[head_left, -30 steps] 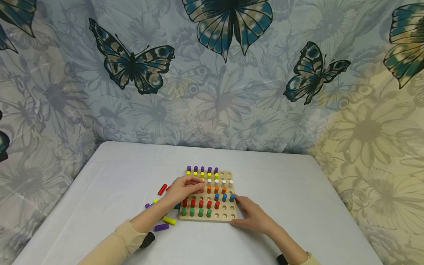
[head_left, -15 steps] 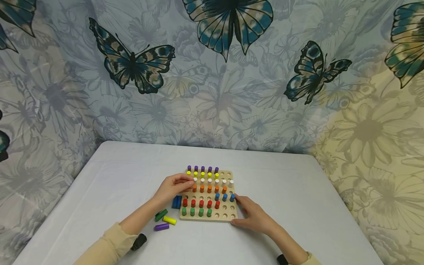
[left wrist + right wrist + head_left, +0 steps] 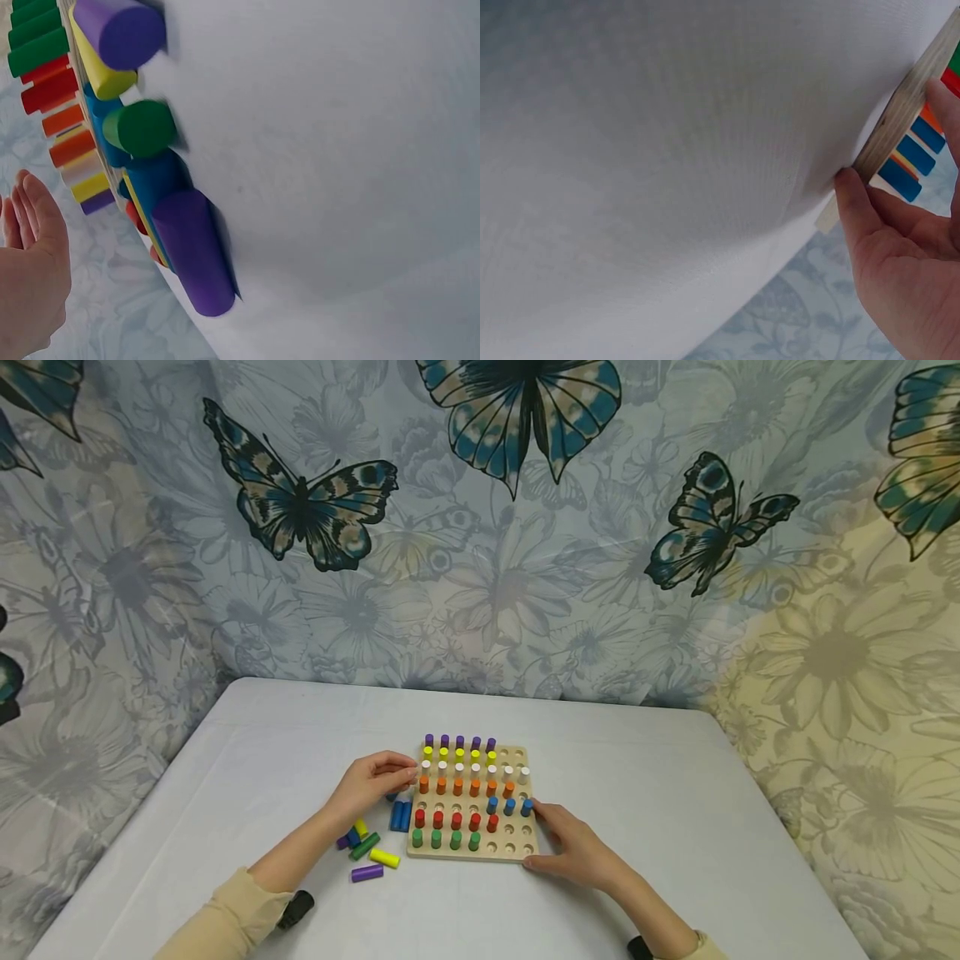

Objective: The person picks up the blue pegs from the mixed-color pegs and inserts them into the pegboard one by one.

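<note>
A wooden pegboard (image 3: 450,856) lies on the table with rows of coloured pegs standing in its holes. From the far side the rows run purple, yellow, white, orange, blue, red and green. My left hand (image 3: 367,785) is at the board's left edge, its fingertips beside the leftmost white peg (image 3: 426,767) and orange peg (image 3: 423,785). In the left wrist view its fingers are together and fairly straight, with no peg showing among them. My right hand (image 3: 573,847) holds the board's right side, thumb at the front corner, a finger near the end blue peg (image 3: 527,807).
Loose pegs lie left of the board: blue pegs (image 3: 401,816) against its edge, a green peg (image 3: 365,846), a yellow peg (image 3: 385,858) and a purple peg (image 3: 367,873) nearer the front. Red pegs (image 3: 135,216) show partly in the left wrist view. A butterfly-patterned cloth (image 3: 480,568) hangs behind.
My left hand has moved left from over the white and orange rows to the board's left edge, uncovering the left ends of both rows. The right hand stays in place.
</note>
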The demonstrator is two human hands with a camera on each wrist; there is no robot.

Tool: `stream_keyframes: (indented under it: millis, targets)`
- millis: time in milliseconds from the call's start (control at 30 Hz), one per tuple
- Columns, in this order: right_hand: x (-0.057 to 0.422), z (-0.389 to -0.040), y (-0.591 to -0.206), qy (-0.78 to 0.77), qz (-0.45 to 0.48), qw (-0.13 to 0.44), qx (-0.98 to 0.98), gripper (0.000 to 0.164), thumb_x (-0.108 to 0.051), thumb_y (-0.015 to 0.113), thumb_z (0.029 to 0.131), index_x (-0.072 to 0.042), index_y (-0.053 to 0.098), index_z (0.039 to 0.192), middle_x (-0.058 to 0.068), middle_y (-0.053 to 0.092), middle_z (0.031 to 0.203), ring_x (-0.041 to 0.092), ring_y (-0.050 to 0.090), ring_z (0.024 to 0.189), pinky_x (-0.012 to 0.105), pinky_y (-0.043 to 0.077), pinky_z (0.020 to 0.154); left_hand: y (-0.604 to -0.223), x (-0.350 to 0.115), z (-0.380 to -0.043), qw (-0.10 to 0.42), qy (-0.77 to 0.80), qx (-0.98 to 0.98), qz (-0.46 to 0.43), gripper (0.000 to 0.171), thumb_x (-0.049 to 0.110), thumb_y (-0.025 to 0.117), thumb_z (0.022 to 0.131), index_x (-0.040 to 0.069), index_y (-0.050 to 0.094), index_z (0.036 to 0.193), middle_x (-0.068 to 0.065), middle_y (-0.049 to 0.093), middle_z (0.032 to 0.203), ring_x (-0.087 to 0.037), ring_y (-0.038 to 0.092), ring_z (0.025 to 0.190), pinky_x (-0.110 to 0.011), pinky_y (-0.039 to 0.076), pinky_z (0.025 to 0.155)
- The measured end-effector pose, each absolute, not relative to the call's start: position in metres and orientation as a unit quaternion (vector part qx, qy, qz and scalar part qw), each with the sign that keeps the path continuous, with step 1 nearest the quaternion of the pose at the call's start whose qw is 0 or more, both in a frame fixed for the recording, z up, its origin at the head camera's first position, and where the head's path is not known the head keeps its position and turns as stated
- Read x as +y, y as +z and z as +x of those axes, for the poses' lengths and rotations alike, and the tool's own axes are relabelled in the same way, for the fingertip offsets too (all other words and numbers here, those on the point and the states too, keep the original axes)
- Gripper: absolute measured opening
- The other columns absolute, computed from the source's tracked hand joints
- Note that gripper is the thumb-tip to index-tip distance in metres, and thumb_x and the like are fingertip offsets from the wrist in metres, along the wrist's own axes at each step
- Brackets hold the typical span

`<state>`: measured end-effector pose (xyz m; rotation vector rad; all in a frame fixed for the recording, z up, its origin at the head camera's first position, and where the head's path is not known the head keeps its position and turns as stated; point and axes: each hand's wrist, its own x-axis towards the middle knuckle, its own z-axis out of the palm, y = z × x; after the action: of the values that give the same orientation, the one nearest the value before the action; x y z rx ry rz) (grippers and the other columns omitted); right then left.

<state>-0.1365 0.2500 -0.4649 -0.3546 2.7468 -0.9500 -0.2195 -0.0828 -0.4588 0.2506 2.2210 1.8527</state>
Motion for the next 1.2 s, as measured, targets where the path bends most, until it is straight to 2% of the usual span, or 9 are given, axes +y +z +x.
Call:
stream_keyframes:
  millis: [167,367,633,833,1000,1200]
  targets:
    - [0.250,-0.137,-0.464,-0.329,-0.121,0.109,0.930,0.086,-0.035,0.080,0.081,-0.001,0.038,0.147,0.018,0.046,0.143,0.036,0.046,0.129,0.047,0.045,0.099,-0.460,-0.088,-0.223,0.118,0.630,0.765,0.068,0.024,0.018,0.068,0.093,0.001,0.067,0.111,-0.009,0.070,0.102,-0.023,0.068,0.097,-0.037,0.055,0.086]
    - [0.249,-0.136,-0.463,-0.333,-0.117,0.109,0.929,0.087,-0.034,0.081,0.080,-0.001,0.037,0.148,0.018,0.046,0.143,0.036,0.045,0.130,0.047,0.045,0.099,-0.462,-0.094,-0.226,0.107,0.600,0.790,0.068,0.026,0.019,0.068,0.093,0.000,0.067,0.110,-0.011,0.071,0.100,-0.025,0.068,0.094,-0.034,0.056,0.082]
    - [0.249,-0.136,-0.463,-0.330,-0.118,0.111,0.930,0.086,-0.035,0.080,0.081,-0.001,0.037,0.148,0.018,0.045,0.144,0.036,0.045,0.130,0.047,0.045,0.099,-0.465,-0.099,-0.228,0.058,0.497,0.860,0.105,0.015,0.018,0.069,0.092,0.007,0.070,0.103,0.000,0.070,0.091,-0.017,0.065,0.080,-0.030,0.055,0.074]
    - [0.249,-0.136,-0.463,-0.330,-0.121,0.111,0.930,0.086,-0.035,0.080,0.081,-0.001,0.037,0.148,0.018,0.045,0.144,0.037,0.044,0.131,0.047,0.045,0.099,-0.468,-0.098,-0.229,0.018,0.426,0.891,0.155,0.011,0.013,0.071,0.090,0.007,0.069,0.099,0.003,0.068,0.088,-0.011,0.062,0.079,-0.029,0.055,0.074]
    - [0.249,-0.136,-0.463,-0.333,-0.125,0.109,0.928,0.086,-0.033,0.081,0.080,0.000,0.037,0.147,0.020,0.045,0.144,0.038,0.044,0.130,0.047,0.046,0.098,-0.465,-0.093,-0.228,0.011,0.396,0.899,0.189,0.011,0.008,0.071,0.089,0.004,0.069,0.098,0.002,0.067,0.086,-0.010,0.061,0.075,-0.028,0.055,0.071]
    - [0.250,-0.137,-0.464,-0.327,-0.128,0.106,0.930,0.087,-0.034,0.080,0.081,0.000,0.036,0.148,0.018,0.045,0.143,0.035,0.045,0.129,0.045,0.046,0.098,-0.463,-0.087,-0.229,0.011,0.349,0.918,0.191,0.011,0.009,0.073,0.087,0.006,0.069,0.097,0.005,0.064,0.082,-0.009,0.057,0.072,-0.027,0.054,0.069]
